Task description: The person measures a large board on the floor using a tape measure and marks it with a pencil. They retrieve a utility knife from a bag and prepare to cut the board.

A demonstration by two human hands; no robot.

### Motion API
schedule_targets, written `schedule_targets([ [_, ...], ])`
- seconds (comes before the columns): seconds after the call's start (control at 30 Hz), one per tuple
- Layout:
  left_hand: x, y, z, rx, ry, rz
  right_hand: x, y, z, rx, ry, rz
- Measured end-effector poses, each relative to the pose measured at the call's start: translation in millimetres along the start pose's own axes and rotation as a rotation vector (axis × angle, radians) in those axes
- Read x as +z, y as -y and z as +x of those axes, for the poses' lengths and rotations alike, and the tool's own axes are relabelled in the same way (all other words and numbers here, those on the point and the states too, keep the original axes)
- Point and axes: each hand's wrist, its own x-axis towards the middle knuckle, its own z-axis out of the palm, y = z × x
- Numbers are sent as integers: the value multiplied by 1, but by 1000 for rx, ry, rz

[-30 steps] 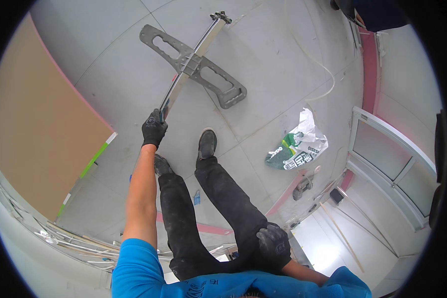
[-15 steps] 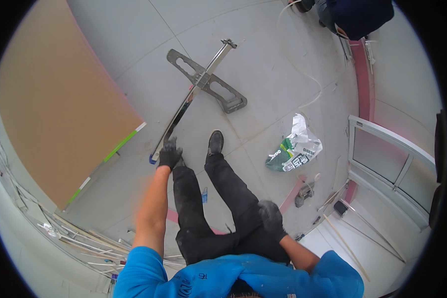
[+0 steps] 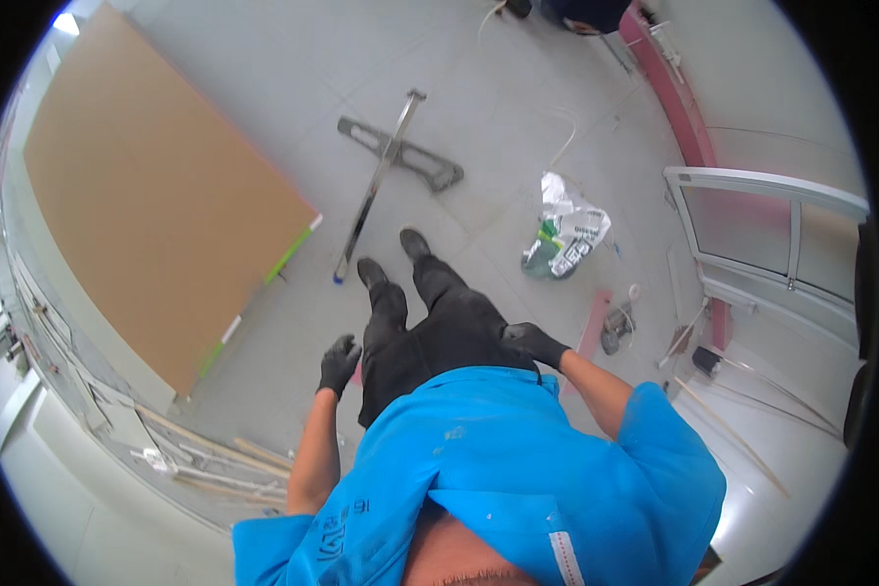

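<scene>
My left hand [image 3: 339, 363], in a dark glove, hangs beside my left thigh with its fingers loosely apart and nothing in it. My right hand [image 3: 535, 344], gloved as well, rests against my right thigh, its fingers extended and no object visible in them. Ahead of my shoes lies what looks like a manual tile cutter [image 3: 369, 202], a long metal rail crossing a grey base with cut-outs. Its blue-tipped near end is close to my left shoe [image 3: 371, 273]. Neither hand touches it.
A large brown board [image 3: 166, 195] with green-and-white edging lies at left. Trim strips [image 3: 215, 464] lie behind it. To the right are a crumpled white-and-green bag [image 3: 568, 234], a grey power tool [image 3: 615, 330] and a framed glass panel [image 3: 742, 225]. Another person [image 3: 586, 12] is at the far edge.
My left hand has come back from near the rail's near end to beside my thigh. I stand more upright, and the view has shifted. The cutter stays on the floor.
</scene>
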Motion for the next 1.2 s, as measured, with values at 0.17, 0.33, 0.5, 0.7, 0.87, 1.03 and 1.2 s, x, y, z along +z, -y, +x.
schedule_targets([
  [0.17,-29,-52,-7,-130,-118,-326,-14,10,54,-222,79,-236],
  [0.33,-54,-74,-30,-20,-304,-231,-38,79,37,-178,187,-225],
  [0.5,-71,-55,-65,-136,-327,-334,3,119,63,-771,236,-438],
  [0.7,-62,13,-115,-172,-430,-456,4,94,106,-465,5,-635],
  [0.87,-45,107,-179,-225,-520,-415,58,117,122,-286,84,-1010],
  [1.03,-57,183,-233,-319,-530,-425,126,147,152,-556,180,-1426],
  [1.2,-96,210,-264,-372,-614,-556,197,213,136,-412,336,-292],
])
